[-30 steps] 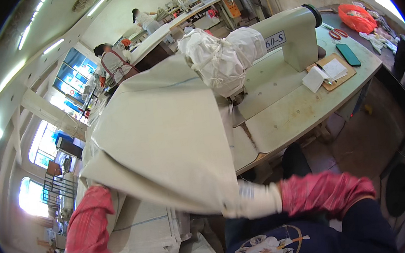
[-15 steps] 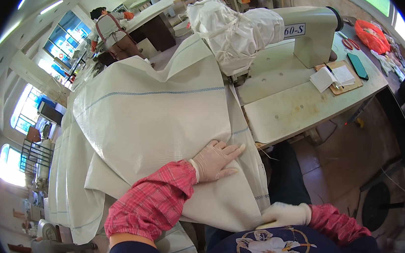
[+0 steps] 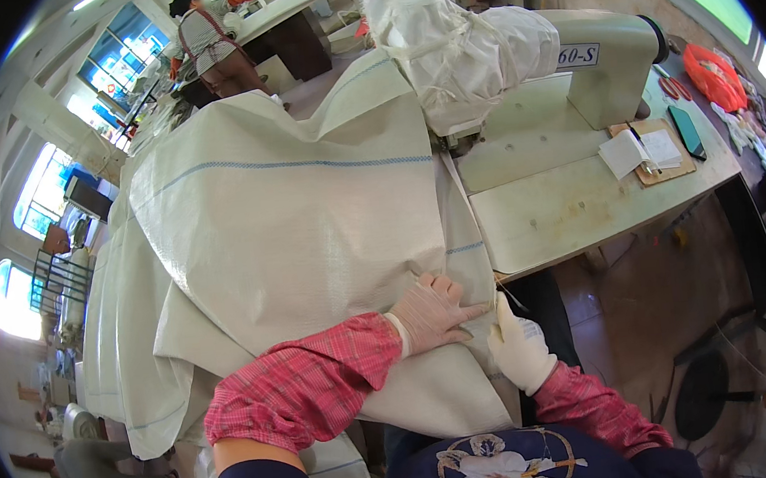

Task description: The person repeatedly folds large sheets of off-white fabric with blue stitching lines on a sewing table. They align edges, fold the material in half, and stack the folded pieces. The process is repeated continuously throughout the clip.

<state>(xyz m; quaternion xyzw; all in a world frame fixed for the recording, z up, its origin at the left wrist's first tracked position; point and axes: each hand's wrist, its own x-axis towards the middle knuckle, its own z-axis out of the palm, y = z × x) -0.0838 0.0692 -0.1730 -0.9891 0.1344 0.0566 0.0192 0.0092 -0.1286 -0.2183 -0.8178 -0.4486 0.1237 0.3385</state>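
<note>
A large white woven plastic sheet [image 3: 306, 219] with blue stitched lines spreads before me, its right edge running up to a sewing machine [image 3: 608, 66] whose head is wrapped in white plastic. My left hand [image 3: 432, 314], in a thin see-through glove, presses on the sheet near that edge, index finger and thumb apart. Just to its right, my right hand [image 3: 518, 348], in a white glove, is closed at the sheet's edge, fingertips pointing up. The sheet's edge appears to be pinched there, though the fingers partly hide it.
On the machine table [image 3: 575, 200] lie a clipboard with papers [image 3: 659, 154], a green phone-like slab [image 3: 686, 132], red-handled scissors [image 3: 673, 89] and a red plastic bag [image 3: 714, 76]. A black round pedal or base [image 3: 703, 392] stands low right. A co-worker [image 3: 213, 47] stands at a far table.
My right hand has come up from my lap to the sheet's right edge, beside my left hand. The left hand has shifted slightly right and down, its fingers more bent.
</note>
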